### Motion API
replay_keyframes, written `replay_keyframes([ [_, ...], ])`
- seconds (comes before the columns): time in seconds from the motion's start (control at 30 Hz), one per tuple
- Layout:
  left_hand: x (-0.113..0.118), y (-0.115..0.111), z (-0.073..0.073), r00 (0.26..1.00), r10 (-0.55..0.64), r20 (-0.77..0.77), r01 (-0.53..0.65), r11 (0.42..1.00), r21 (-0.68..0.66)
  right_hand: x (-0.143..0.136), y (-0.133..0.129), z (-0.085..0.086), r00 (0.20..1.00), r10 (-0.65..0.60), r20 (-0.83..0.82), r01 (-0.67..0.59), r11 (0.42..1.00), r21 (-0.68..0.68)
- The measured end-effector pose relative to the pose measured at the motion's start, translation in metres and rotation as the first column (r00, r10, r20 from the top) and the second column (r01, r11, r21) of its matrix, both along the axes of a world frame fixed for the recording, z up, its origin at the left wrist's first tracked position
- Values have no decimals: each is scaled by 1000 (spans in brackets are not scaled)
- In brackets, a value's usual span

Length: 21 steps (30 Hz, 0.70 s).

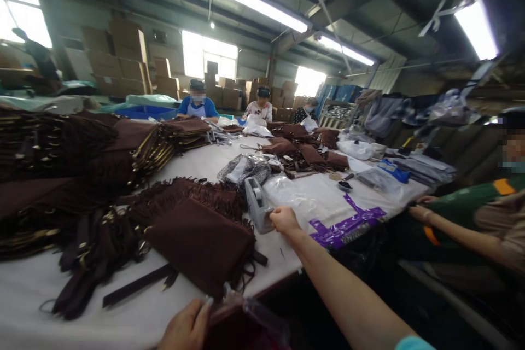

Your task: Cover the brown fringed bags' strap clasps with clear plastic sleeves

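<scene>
My right hand (285, 220) is closed in a pinch at the near end of a grey tape dispenser (251, 197), where the tape comes off; the strip itself is hard to see. At the bottom edge, my left hand (186, 325) pinches the edge of a clear plastic bag (262, 311), with something dark red beneath the film. Between the hands lies a brown fabric bag (200, 243) with a fringed edge. Dark straps with metal fittings (88, 257) lie to its left, and a loose flat strap (137, 284) is in front of it.
Stacked brown bags (61, 142) with gold-coloured edging fill the left side. Purple tape (348, 224) is stuck along the table's right edge. Clear plastic bags (291, 197) lie behind my right hand. A co-worker's arm (455, 229) rests at the right; other people sit across the table.
</scene>
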State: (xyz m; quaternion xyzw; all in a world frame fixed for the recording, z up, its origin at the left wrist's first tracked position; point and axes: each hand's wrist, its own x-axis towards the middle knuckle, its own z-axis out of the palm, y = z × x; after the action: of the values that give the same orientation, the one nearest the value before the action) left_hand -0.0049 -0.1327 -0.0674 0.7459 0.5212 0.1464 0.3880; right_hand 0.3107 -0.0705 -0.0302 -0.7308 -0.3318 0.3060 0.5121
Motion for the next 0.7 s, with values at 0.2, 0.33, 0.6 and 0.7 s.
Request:
replay_keyframes([
  [0.2,2,-17,18,998,25,-51,-23,999,41,-18,-26,10,988,141,65,-133,984,-121],
  [0.33,2,-21,14,995,35,-95,-25,995,97,-79,-63,17,916,395,-66,-400,914,-67],
  [0.6,-1,-30,3,966,56,-254,1,976,217,-164,-83,-9,788,598,-147,-611,729,-308],
  [0.7,-4,-32,-5,948,58,-314,26,966,257,-170,-74,-13,776,626,-73,-608,713,-350],
])
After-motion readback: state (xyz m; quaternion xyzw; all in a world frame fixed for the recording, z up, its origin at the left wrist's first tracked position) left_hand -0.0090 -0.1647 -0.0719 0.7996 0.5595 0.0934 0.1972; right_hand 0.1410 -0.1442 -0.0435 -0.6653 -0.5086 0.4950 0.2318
